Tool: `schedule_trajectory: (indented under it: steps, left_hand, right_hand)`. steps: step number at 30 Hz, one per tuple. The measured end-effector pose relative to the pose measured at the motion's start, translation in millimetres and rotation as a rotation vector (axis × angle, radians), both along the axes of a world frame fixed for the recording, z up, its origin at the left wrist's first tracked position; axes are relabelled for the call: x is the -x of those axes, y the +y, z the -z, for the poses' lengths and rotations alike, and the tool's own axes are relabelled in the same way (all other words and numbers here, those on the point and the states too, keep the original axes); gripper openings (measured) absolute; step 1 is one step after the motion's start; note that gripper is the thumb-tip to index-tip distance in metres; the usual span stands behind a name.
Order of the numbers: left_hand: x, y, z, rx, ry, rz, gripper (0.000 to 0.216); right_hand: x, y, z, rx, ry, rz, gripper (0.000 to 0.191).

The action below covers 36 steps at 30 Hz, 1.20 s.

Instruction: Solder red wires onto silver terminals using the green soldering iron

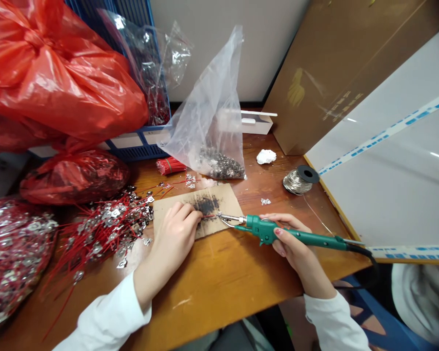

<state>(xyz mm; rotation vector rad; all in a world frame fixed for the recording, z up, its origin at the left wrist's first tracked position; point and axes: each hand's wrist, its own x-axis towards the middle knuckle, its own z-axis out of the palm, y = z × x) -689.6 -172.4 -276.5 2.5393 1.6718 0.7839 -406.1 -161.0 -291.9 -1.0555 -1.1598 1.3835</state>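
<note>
My right hand (290, 236) is closed around a green soldering iron (265, 229) with a solder feed. Its metal tip points left and meets the end of a short red wire (209, 215). That wire is pinched in my left hand (181, 223), which rests on a piece of cardboard (219, 229). A black scorched patch (205, 202) marks the cardboard around the wire. A small metal piece seems to sit at the tip, too small to make out. Left of my left hand lies a heap of red wires with metal tabs (109, 224).
A solder spool (298, 181) stands at the right, its strand running towards the iron. Behind the cardboard are a clear bag of small metal parts (219, 163), a red wire bundle (170, 165) and a white lump (266, 156). Red bags (66, 83) crowd the left.
</note>
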Motion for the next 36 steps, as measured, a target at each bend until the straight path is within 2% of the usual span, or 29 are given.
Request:
schedule_trajectory:
  steps: [6, 36]
  left_hand:
    - [-0.7, 0.2, -0.6, -0.007, 0.001, -0.003, 0.017]
    - [-0.4, 1.3, -1.8, -0.029, 0.019, -0.002, 0.019]
  right_hand:
    - [-1.5, 0.6, 1.0, 0.036, -0.015, 0.005, 0.026]
    - [0.3, 2.5, -0.9, 0.016, -0.014, 0.007, 0.02]
